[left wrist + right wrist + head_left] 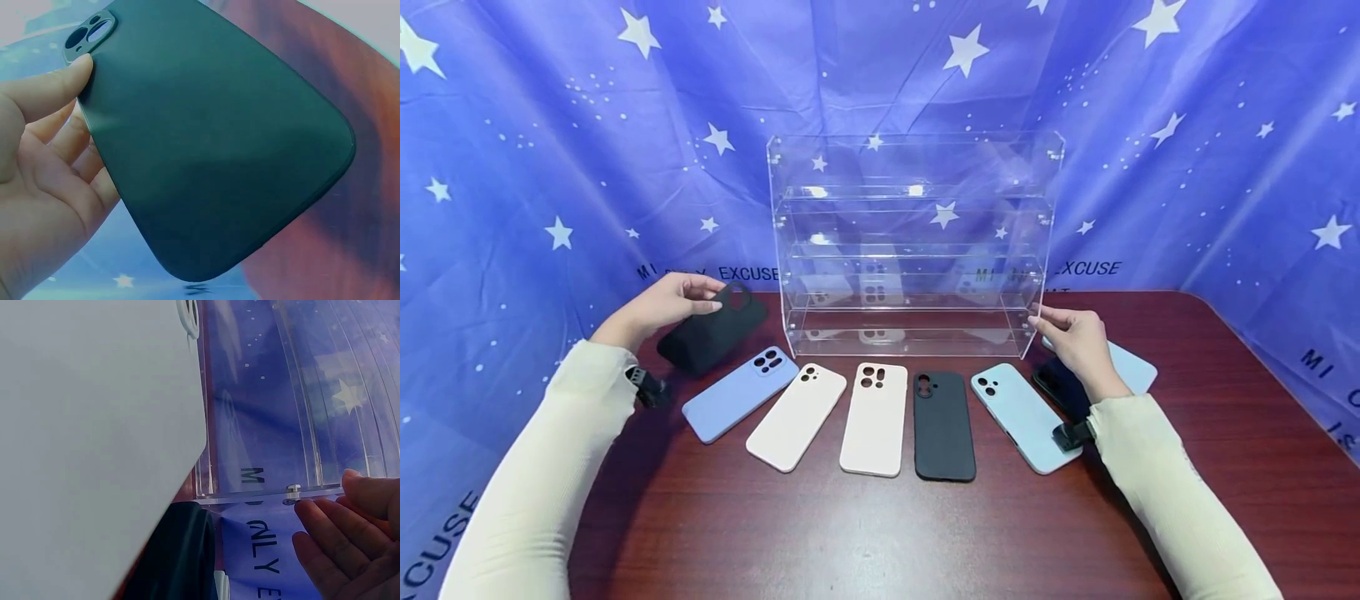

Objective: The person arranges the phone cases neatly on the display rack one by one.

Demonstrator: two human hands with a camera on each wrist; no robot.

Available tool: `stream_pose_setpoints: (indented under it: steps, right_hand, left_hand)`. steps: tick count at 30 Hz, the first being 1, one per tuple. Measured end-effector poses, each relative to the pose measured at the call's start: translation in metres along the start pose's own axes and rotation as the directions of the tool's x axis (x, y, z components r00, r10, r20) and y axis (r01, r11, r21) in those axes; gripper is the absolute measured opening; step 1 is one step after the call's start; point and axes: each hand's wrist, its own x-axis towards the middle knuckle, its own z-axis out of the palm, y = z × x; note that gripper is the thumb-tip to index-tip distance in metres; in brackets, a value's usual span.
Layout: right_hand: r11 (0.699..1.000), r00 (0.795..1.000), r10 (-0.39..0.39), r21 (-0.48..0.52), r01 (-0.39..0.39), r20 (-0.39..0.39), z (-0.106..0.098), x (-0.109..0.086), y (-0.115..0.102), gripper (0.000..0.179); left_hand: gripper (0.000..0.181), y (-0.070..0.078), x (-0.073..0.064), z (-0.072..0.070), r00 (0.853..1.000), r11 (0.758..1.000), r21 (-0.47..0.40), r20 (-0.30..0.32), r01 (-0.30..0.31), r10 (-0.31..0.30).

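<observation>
At the left of the table, my left hand [658, 304] holds a black phone case [700, 340], thumb on its back near the camera cutout. The left wrist view shows the case [219, 137] tilted, with the fingers behind its edge. A clear acrylic display rack [917, 320] with several tiers stands at the back middle. My right hand [1081, 340] pinches the rack's right side panel low down. In the right wrist view, the thumb and fingers of this hand [356, 544] lie at the panel edge beside a small metal fastener [292, 494].
Before the rack lie several phone cases: lavender [741, 396], cream [797, 421], another cream [874, 429], black [945, 433] and light blue [1022, 421]. Under the right forearm are a dark case [1060, 387] and a pale blue one [1131, 367]. A starry blue curtain [880, 67] hangs behind.
</observation>
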Motion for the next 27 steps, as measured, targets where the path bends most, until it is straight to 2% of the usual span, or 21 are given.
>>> stream_pose_setpoints:
  steps: [6,12,18,20,22,25,27]
  right_hand:
    - [1.000,1.000,0.003,0.005,-0.003,0.014,0.001,0.000,-0.001,0.038]
    - [1.000,1.000,-0.021,0.003,0.021,-0.002,-0.001,-0.002,-0.001,0.037]
    - [1.000,1.000,-0.026,0.004,0.026,-0.008,0.001,-0.001,0.000,0.037]
    - [1.000,0.999,-0.030,-0.004,0.030,-0.013,0.000,-0.001,0.000,0.036]
    - [0.999,0.999,-0.032,-0.013,0.032,-0.013,0.001,0.000,0.001,0.036]
    - [0.999,1.000,-0.026,-0.024,0.026,-0.011,0.001,-0.001,0.001,0.036]
    - [1.000,1.000,-0.021,-0.023,0.021,-0.008,0.002,-0.001,0.000,0.035]
  left_hand:
    - [0.034,0.030,-0.011,-0.014,0.994,0.993,-0.058,-0.057,-0.100,0.096]
    - [0.015,0.073,-0.022,-0.025,0.982,0.988,-0.087,-0.152,-0.129,0.115]
    - [0.013,0.117,-0.026,-0.020,0.964,0.968,-0.132,-0.187,-0.215,0.188]
    - [0.013,0.131,-0.023,-0.015,0.951,0.949,-0.183,-0.219,-0.259,0.217]
    - [0.014,0.145,-0.018,-0.008,0.933,0.917,-0.256,-0.272,-0.305,0.235]
    - [0.013,0.164,-0.009,0.002,0.899,0.846,-0.371,-0.361,-0.383,0.249]
    - [0.014,0.177,-0.001,0.006,0.882,0.798,-0.435,-0.406,-0.418,0.240]
